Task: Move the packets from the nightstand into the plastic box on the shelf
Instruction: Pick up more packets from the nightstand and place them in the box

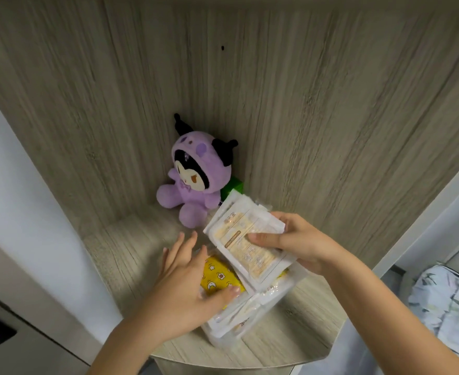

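Note:
A clear plastic box (pixel 252 324) sits on the wooden shelf (pixel 131 255) near its front edge. My right hand (pixel 301 244) grips a stack of white packets (pixel 246 234) with beige labels, held tilted over the box's far side. My left hand (pixel 193 282) rests with fingers spread on the box's left part, its thumb pressing a yellow patterned packet (pixel 219 276) inside. More white packets (pixel 239 313) lie in the near end of the box.
A purple plush toy (pixel 193 174) sits in the back corner of the shelf with a green box (pixel 232 186) behind it. Wood-grain panels close the back and right. A floral-print fabric (pixel 450 304) lies lower right, beyond a white frame.

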{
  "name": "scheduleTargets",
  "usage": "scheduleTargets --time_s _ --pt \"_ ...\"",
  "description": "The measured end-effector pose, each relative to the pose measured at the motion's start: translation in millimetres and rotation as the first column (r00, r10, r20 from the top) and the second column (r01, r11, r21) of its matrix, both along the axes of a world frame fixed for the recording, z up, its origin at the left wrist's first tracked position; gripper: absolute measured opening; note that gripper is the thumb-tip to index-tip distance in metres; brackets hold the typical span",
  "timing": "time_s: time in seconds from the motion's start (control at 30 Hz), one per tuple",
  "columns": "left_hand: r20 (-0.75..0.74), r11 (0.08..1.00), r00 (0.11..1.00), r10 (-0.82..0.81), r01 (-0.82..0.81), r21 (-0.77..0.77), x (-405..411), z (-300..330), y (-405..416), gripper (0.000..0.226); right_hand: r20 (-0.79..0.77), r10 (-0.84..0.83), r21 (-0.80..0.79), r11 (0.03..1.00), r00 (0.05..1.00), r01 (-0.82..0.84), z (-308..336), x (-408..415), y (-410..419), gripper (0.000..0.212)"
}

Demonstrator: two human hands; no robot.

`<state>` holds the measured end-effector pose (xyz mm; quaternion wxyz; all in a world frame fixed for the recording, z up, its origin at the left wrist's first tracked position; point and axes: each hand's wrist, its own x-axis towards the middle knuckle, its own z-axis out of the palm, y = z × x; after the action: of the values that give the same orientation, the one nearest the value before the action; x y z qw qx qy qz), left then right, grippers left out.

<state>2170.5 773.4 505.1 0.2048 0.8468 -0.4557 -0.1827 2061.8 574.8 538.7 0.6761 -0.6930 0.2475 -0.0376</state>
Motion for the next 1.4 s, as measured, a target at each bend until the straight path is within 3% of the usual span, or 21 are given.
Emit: scheduleTargets --time_s 0.07,0.17,0.27,0.37,0.43,0.57,0.67,0.77,0.87,0.93,1.1,1.17,1.23,1.4 --pt "0.019 0.996 1.000 0.017 -0.016 -0.088 0 5 -10 0.113 0.051 -0.062 0.020 0.998 0.997 0.061 3 -4 -6 0.030" --pt "0.130 0.976 0.991 0.016 0.012 -0.216 2 3 -34 0.076 0.093 -0.285 -0.062 0.955 0.954 0.291 3 -6 -21 0.033" --pt "0.238 0.927 0.955 -0.175 0.241 -0.288 -10 5 -70 0.058 0.180 -0.453 -0.290 0.824 0.873 0.487 -2 -11 -35 0.023" --pt "0.338 0.894 0.893 -0.298 0.385 -0.228 -22 5 -102 0.055 0.291 -0.454 -0.536 0.651 0.842 0.537 -5 -17 -40 0.013" --pt "0.397 0.892 0.851 -0.343 0.427 -0.145 -23 -1 -113 0.059 0.340 -0.441 -0.620 0.559 0.830 0.551 -5 -22 -40 0.014" --pt "0.401 0.929 0.849 -0.345 0.371 0.015 -17 -18 -110 0.079 0.382 -0.377 -0.661 0.527 0.844 0.535 -17 -26 -37 0.016" --pt "0.395 0.942 0.866 -0.306 0.335 -0.004 -16 -21 -108 0.056 0.402 -0.334 -0.672 0.525 0.853 0.522 -40 -20 -24 0.017" --pt "0.350 0.954 0.896 -0.271 0.298 -0.023 -16 -22 -111 0.048 0.408 -0.315 -0.656 0.551 0.857 0.515 -60 -14 -14 0.016" --pt "0.201 0.968 0.957 -0.211 0.233 -0.091 -11 -26 -113 0.051 0.348 -0.243 -0.793 0.439 0.905 0.423 -69 -7 -17 0.015" --pt "0.104 0.974 0.983 -0.154 0.169 -0.150 -8 -28 -112 0.059 0.240 -0.262 -0.890 0.325 0.935 0.320 -64 -6 -22 0.038" --pt "0.179 0.982 0.972 -0.154 0.170 -0.080 -9 -30 -114 0.066 -0.104 -0.385 -0.984 0.172 0.917 -0.040 -26 -11 -19 0.039" --pt "0.179 0.985 0.973 -0.143 0.158 -0.070 -11 -30 -115 0.065 -0.291 -0.369 -0.957 0.134 0.883 -0.259 -17 -5 -17 0.025" --pt "0.192 0.986 0.971 -0.141 0.156 -0.065 -11 -31 -114 0.067 -0.435 -0.335 -0.900 0.136 0.836 -0.414 -10 1 -15 0.024" --pt "0.167 0.986 0.977 -0.134 0.148 -0.072 -10 -32 -114 0.074 -0.520 -0.278 -0.853 0.119 0.808 -0.508 1 19 -16 0.022"
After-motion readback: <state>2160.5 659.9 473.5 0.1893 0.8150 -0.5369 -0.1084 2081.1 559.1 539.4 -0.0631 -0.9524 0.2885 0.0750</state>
